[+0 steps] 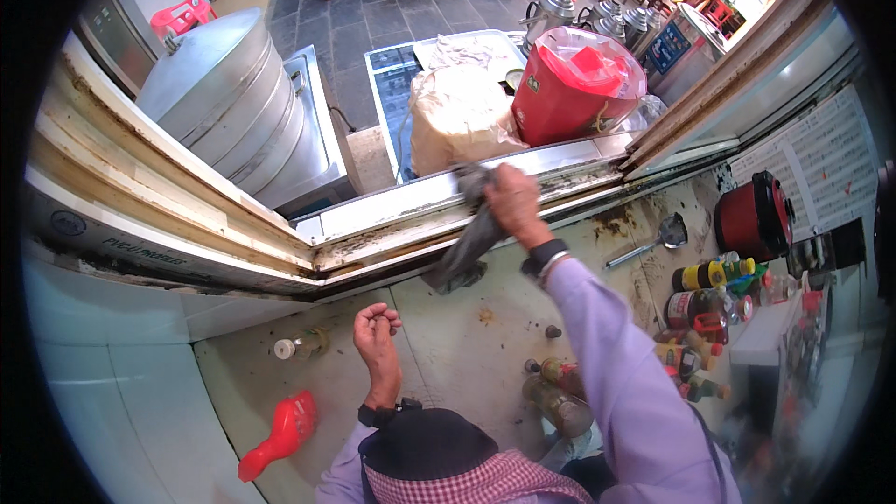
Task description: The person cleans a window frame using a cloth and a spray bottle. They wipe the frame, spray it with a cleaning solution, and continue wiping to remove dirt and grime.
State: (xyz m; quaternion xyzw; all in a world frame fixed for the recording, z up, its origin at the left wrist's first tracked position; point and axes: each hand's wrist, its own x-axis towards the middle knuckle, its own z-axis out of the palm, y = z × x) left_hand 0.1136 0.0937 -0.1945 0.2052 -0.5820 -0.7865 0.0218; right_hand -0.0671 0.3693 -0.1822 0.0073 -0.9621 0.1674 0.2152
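Note:
My right hand grips a dark grey cloth, pressed onto the window's sill track. The cloth's lower end hangs over the inner edge towards the counter. The window frame is grimy, with dark stains along its grooves. My left hand is held above the pale counter, fingers curled and nothing seen in them. To its left a small glass bottle with a white cap lies on its side, and a red plastic bottle lies nearer to me.
Several sauce bottles, a ladle and a red cooker occupy the right side. Beyond the sill stand stacked metal steamers, a pale sack and a red bucket. More bottles lie near my right arm.

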